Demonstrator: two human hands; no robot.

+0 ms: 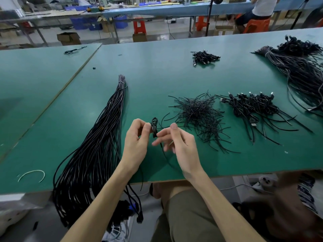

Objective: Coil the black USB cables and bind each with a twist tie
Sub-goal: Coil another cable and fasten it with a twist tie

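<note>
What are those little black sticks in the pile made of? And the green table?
The twist ties look like thin wire in matte black plastic, probably: they stay bent. The table top seems a dull green mat over board; a tan edge shows.

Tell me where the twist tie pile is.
Head view, right of centre on the green table: the twist tie pile lies beyond the right hand, with the bound coils to its right.
</note>
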